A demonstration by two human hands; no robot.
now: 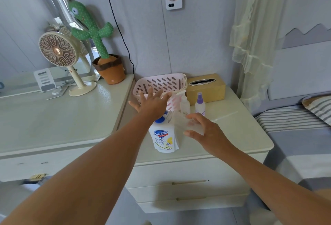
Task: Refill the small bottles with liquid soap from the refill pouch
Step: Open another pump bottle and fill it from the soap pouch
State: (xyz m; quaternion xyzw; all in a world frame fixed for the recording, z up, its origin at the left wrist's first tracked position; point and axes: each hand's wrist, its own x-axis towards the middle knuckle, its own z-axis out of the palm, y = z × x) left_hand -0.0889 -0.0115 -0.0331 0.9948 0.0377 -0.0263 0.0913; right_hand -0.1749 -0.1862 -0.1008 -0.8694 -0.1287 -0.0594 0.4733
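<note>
Hands over a bedside cabinet (232,135). Our left hand (152,103), spread open, hovers above the blue cap (160,120) of the upright refill pouch (163,139), nearest it. Our right hand (207,131) curves beside a blurred clear thing (184,122); we cannot tell if it grips. A small pump bottle (184,103) and a spray bottle (200,103) stand just behind the pouch.
</note>
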